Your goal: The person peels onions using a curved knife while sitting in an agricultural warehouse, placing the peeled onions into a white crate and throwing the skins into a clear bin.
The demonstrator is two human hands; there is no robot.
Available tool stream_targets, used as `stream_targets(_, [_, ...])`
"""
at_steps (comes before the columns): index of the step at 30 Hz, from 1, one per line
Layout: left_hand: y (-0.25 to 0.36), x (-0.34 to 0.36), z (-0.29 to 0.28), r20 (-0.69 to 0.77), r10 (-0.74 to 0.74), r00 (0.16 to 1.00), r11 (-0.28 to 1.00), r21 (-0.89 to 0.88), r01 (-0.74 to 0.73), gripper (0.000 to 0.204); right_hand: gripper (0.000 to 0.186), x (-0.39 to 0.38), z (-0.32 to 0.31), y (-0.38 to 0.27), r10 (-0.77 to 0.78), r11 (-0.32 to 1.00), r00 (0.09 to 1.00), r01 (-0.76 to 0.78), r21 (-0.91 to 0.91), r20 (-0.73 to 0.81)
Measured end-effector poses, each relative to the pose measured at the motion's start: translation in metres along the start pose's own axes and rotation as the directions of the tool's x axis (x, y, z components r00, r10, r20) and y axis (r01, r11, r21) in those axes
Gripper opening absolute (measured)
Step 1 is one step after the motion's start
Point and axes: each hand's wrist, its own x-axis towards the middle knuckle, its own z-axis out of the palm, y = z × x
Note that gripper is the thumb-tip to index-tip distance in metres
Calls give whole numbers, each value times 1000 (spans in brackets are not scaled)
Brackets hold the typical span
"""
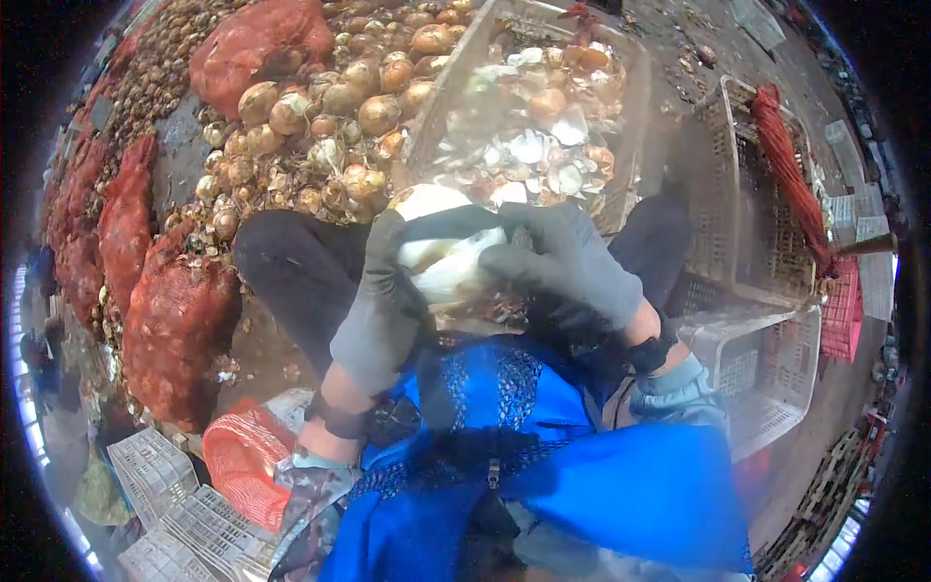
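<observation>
Both my hands wear grey gloves and meet over my lap, in front of the crate. My left hand (380, 291) is closed around a pale, peeled-looking onion (451, 264), its fingers wrapped along the far side. My right hand (567, 260) is closed too, its thumb pressed against the onion's right end; blur hides what else its fingers grip. Just beyond them, a whitish onion (429, 200) shows at the crate's near end. The long pale plastic crate (635, 116) holds peeled white onions, some brownish ones and loose skins.
A heap of unpeeled onions (339, 97) spreads at the far left. Red mesh sacks (179, 330) stand along the left. Pale crates (145, 470) lie at lower left. On the right are another crate (718, 184) with a red mesh bag (784, 175), and a white basket (766, 388).
</observation>
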Motion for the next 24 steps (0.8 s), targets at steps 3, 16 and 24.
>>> stream_targets(3, [-3, -1, 7, -77, 33, 996, 995, 96, -26, 66, 51, -1, 6, 6, -15, 996, 996, 8, -87, -86])
stream_targets(16, [-6, 7, -16, -96, -114, 989, 992, 39, 119, 64, 45, -7, 30, -6, -63, 983, 936, -3, -186, -348])
stream_targets(24, [-14, 11, -20, -261, 7, 965, 992, -120, -40, 58, 48, -3, 37, -3, -345, 866, 910, 215, -452, -228])
